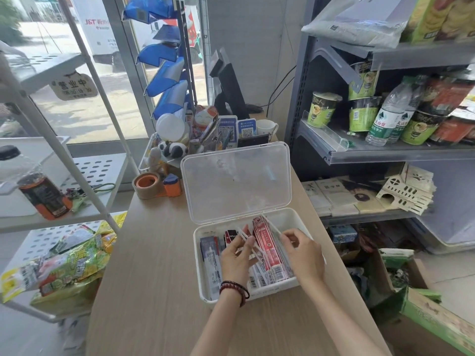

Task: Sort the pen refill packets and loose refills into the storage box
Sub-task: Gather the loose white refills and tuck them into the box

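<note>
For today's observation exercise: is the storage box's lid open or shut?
Open. The lid stands tilted back behind the storage box, and the left hand and right hand reach inside, each pinching a loose refill.

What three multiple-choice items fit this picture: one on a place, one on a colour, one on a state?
1. Where is the tape dispenser?
A. On the table, left of the lid of the storage box
B. Inside the box
C. On the grey shelf

2. What colour is the bead bracelet?
A. Blue
B. Dark red
C. Yellow

3. How is the lid?
A. Shut
B. Taken off
C. Open, upright

Answers: 1 A, it stands on the wood beside the lid; 2 B, dark red beads circle the wrist; 3 C, it stands hinged behind the box.
</note>
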`<state>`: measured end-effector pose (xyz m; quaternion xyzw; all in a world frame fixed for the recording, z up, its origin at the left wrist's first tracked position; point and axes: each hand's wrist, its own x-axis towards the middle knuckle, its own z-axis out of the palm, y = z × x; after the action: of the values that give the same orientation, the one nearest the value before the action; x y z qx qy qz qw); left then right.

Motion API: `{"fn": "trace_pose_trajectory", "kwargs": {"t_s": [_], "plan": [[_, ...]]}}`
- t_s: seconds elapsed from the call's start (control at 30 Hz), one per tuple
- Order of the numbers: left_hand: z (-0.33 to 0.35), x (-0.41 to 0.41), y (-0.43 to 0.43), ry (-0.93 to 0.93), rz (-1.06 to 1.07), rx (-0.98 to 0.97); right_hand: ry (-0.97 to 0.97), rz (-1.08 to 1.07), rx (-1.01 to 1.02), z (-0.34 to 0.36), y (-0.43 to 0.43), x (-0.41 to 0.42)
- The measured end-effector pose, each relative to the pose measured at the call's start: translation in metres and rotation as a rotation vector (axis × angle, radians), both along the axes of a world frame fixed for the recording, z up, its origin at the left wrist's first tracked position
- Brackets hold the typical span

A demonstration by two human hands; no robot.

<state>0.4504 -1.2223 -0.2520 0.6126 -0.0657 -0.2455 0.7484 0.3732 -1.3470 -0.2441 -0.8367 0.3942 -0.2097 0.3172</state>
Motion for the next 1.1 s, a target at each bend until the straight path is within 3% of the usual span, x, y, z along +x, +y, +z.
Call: {"fn": "trace_pose_trajectory", "kwargs": {"t_s": [0.33, 0.6, 0.7, 0.93, 1.1], "plan": [[0.0021, -0.0020, -0.0006, -0.008, -0.014, 0.017, 0.423, -0.073, -0.068, -0.0028, -0.0004, 0.0068], [-0.0035, 0.0024, -0.0024, 0.080, 0.052, 0.070, 0.464, -0.070, -0.139, -0.0023, 0.0019, 0.0045], [-0.0057, 0.0027, -0.0033, 0.067, 0.048, 0.083, 0.476, -0.047, -0.171, -0.0002, 0.0013, 0.0054], [-0.0039, 0.0010, -0.0034, 0.019, 0.034, 0.095, 0.703, -0.028, -0.223, 0.0013, -0.0004, 0.0097], [-0.0005, -0.0014, -0.0013, -0.051, 0.006, 0.108, 0.658, -0.018, -0.186, 0.0037, -0.0013, 0.0057]]}}
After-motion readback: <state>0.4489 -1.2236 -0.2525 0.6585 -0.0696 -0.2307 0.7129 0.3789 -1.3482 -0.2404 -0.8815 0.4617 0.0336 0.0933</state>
